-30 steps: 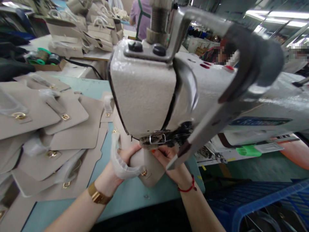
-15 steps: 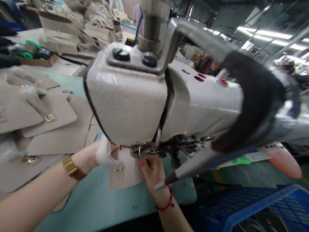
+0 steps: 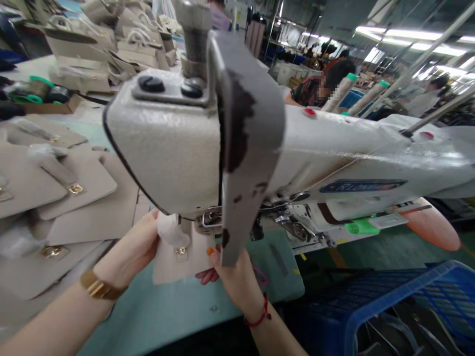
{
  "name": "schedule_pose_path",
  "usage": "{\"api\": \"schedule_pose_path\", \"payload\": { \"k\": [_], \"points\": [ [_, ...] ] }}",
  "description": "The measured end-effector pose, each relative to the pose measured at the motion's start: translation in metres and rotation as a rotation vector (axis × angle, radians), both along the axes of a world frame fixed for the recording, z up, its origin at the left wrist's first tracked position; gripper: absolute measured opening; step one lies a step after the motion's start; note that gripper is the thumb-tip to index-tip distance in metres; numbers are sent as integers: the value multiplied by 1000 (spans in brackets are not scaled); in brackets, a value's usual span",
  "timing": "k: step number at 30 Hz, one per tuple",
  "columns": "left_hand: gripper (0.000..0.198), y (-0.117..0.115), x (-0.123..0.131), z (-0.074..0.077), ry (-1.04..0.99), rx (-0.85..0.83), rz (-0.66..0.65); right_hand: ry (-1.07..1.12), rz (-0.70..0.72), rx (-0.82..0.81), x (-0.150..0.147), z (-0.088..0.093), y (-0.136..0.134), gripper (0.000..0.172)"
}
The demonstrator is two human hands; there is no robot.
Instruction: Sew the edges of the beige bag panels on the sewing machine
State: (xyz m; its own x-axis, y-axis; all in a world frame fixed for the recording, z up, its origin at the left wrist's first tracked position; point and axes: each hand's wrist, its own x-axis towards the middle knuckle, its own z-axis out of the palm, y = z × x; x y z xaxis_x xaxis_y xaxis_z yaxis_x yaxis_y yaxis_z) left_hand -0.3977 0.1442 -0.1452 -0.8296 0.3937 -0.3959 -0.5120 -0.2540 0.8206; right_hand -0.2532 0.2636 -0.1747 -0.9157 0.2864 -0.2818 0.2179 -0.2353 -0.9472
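Note:
A beige bag panel with a gold clasp and a plastic-wrapped strap lies under the head of a sewing machine. My left hand is closed at the panel's left edge, its fingertips partly hidden. At the right edge, my right hand has its thumb on top and fingers below, pinching the panel. Behind that hand shows a thin pink loop; what it belongs to is unclear. A worn grey metal bar crosses in front and covers part of the right hand.
Similar beige panels overlap on the left of the green table. Thread spools and finished bags stand farther back. A blue crate sits at lower right. Other people are at work in the background.
My view has shifted, and the metal bar now appears more in front of the machine head. My right hand's fingers have come into sight below the panel, along with the pink loop.

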Motion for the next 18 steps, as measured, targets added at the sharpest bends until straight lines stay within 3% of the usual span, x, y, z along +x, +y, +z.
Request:
{"api": "schedule_pose_path", "payload": {
  "k": [2, 5, 9, 13, 18],
  "points": [
    [40, -16, 22, -15, -57, -72, 43, -2, 9, -51, 4, -3, -3, 44],
    [46, -28, 68, -37, -105, -20, 216, 15, 30, -78, 9, -3, -5, 47],
    [52, -15, 111, -52, -55, 68, 120, 38, 65, -64, 12, 0, -4, 50],
    [46, -3, 109, -52, -3, -193, 73, 15, 63, -14, 16, 1, -3, 44],
    [49, -10, 95, -45, 115, -414, -60, 12, 62, 61, 19, 2, -1, 34]
  ]
}}
